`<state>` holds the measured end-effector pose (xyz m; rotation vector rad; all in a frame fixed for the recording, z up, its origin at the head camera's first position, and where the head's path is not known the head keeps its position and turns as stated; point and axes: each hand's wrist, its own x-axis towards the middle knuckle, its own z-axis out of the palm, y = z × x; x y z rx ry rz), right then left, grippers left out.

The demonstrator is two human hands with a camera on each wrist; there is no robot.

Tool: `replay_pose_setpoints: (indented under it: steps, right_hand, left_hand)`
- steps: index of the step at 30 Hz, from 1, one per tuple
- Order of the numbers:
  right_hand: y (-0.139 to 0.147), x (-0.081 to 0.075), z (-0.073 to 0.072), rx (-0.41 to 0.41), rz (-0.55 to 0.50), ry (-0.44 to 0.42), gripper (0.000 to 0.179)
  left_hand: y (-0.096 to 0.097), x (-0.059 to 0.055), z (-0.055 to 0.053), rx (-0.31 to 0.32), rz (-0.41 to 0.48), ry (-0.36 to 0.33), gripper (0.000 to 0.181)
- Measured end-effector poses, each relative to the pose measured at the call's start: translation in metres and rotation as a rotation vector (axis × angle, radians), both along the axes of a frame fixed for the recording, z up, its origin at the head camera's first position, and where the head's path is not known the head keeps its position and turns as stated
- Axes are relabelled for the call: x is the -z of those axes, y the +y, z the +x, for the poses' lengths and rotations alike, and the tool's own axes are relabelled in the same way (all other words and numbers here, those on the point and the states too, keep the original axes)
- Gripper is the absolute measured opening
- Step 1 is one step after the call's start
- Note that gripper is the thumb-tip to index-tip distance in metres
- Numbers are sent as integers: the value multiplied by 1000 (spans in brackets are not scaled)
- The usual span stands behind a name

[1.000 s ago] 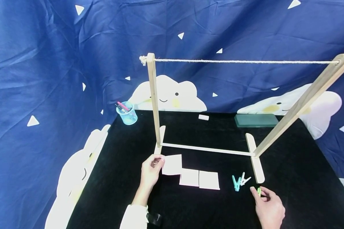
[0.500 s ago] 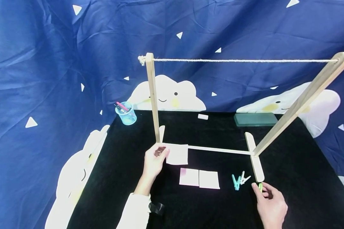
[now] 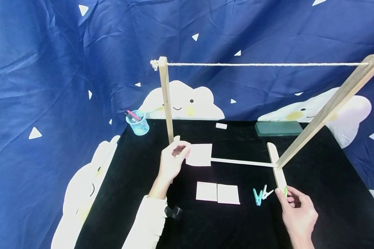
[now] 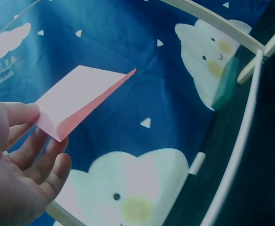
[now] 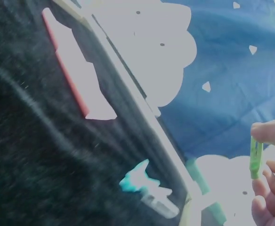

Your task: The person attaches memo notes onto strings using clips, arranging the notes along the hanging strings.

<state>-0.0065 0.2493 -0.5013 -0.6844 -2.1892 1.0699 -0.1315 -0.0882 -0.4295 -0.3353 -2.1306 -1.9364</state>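
My left hand [image 3: 171, 162] pinches a square of pale pink paper [image 4: 81, 92] by its left edge, raised over the table. In the left wrist view the paper shows a fold, with a darker pink face along one side. Two more paper squares [image 3: 206, 191] lie side by side on the black cloth below. Between thumb and fingers, my right hand [image 3: 300, 211] holds a small green clothespin [image 5: 255, 157], in front of the stand's right foot. A teal clothespin [image 3: 257, 197] and a white clothespin [image 3: 266, 192] lie together to the left of that hand.
A wooden stand with a right post [image 3: 327, 110] and a left post [image 3: 166, 97] carries a rope [image 3: 261, 64] across its top. Its low crossbar [image 3: 243, 162] runs behind the papers. Farther back are a blue pen cup [image 3: 140, 127], a white block [image 3: 221, 126] and a green box [image 3: 278, 128].
My left hand has lifted the paper up and to the right, away from the other two squares. My right hand has risen slightly with the green clothespin, beside the stand's foot.
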Motion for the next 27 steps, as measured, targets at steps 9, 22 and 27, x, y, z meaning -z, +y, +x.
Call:
replay_pose_setpoints:
  steps: [9, 22, 27]
  right_hand:
    - [-12, -28, -14, -111, 44, 146, 33]
    - [-33, -67, -34, -276, -7, 328, 36]
    - [-41, -89, -39, -328, -19, 370, 32]
  left_hand:
    - [3, -29, -16, 20, 29, 95, 15]
    - [14, -67, -29, 11, 134, 123, 16]
    - [20, -79, -33, 15, 159, 126, 18]
